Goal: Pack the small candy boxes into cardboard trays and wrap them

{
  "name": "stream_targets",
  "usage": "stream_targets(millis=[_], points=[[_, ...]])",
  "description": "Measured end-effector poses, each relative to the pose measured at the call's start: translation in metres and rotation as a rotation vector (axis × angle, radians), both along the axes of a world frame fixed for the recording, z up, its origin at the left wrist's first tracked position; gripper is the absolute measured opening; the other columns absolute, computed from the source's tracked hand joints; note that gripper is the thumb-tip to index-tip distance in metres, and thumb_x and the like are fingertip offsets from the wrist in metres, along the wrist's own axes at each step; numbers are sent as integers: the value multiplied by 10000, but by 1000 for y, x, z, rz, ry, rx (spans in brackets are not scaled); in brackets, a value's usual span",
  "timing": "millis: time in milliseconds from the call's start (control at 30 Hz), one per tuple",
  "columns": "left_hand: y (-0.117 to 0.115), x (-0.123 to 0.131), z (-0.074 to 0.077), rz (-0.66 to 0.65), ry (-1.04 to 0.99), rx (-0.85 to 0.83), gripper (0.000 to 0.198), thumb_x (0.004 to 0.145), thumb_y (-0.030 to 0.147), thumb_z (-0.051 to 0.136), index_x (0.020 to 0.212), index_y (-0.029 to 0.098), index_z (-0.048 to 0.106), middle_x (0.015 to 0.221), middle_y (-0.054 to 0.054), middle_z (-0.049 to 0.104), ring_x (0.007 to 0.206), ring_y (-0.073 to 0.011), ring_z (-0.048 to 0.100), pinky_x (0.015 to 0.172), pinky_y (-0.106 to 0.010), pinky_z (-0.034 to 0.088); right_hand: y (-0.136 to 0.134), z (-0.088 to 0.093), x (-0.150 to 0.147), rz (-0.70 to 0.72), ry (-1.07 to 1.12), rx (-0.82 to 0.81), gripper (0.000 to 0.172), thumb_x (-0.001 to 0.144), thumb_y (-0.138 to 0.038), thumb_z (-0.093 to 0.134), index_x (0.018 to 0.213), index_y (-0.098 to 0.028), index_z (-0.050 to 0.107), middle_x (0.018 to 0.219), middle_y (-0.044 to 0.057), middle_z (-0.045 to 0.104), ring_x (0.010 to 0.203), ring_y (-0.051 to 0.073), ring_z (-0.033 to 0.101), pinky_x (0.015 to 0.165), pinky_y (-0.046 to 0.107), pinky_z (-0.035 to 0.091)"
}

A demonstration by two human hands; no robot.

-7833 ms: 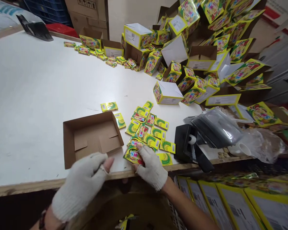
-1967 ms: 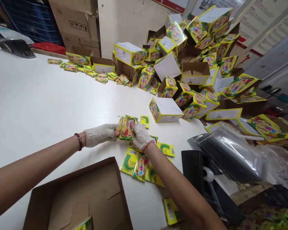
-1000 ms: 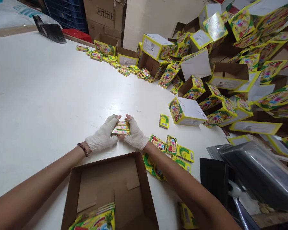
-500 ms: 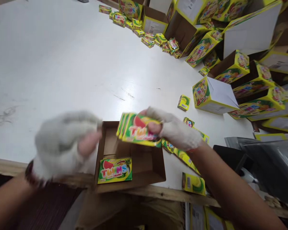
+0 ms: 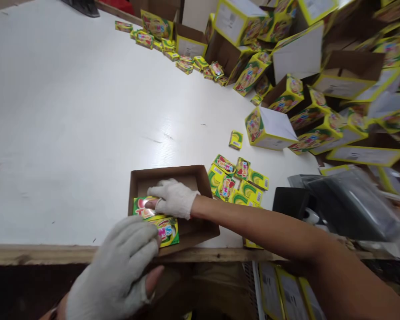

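My right hand [image 5: 176, 198], in a white fingerless glove, reaches into an open brown cardboard box [image 5: 204, 224] at the table's front edge. Its thumb and fingers grip small "Twins" boxes [image 5: 139, 207] at the box's left side; how many is hidden by the hand. Nearer to me in the same box, another green and yellow "Twins" box [image 5: 170, 232] lies face up. My left hand [image 5: 120, 266], gloved too, is over the box's near left corner, fingers stretched and thumb apart. Its fingertips overlap that nearer box; whether they touch it I cannot tell.
Loose small boxes [image 5: 225, 186] lie right of the brown box, with a single one [image 5: 236, 139] farther back. Larger yellow display cartons [image 5: 270, 129] pile up at the right and back. Clear plastic packaging [image 5: 350, 200] and a black object [image 5: 290, 203] sit at right.
My right hand has brought its small boxes down and left into the brown box. My left hand has come nearer to me and right, over the box's near corner. The view has shifted.
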State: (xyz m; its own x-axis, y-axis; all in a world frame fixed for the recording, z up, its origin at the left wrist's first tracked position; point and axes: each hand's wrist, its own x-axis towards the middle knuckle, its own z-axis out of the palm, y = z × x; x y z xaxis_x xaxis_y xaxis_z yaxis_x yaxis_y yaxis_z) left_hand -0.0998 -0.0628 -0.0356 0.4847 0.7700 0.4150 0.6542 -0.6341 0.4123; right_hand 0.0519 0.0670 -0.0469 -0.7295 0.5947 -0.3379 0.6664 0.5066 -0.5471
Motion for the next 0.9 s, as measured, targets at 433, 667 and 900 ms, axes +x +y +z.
stream_targets(millis=[433, 667, 900], points=[[50, 17, 17, 19, 174, -92, 340, 856, 400, 421, 668, 301, 687, 729, -49, 684, 618, -246, 570, 668, -458, 463, 57, 48, 129, -626, 103, 231, 327, 935, -196, 475, 1246, -196, 575, 1090, 67, 669, 965, 199, 638, 873, 344, 517], [161, 95, 71, 117, 272, -367, 356, 827, 433, 430, 936, 246, 712, 968, -62, 715, 873, -264, 651, 779, -398, 502, 86, 13, 175, -621, -451, 185, 475, 713, -241, 741, 1169, -208, 612, 1184, 141, 656, 962, 291, 664, 761, 343, 496], [239, 141, 45, -24, 258, -410, 754, 710, 581, 598, 1349, 188, 528, 1322, -139, 618, 1113, -308, 616, 924, -399, 485, 99, 21, 174, -505, -67, 236, 177, 779, -269, 706, 911, -154, 680, 926, 29, 664, 848, 156, 592, 717, 233, 433]])
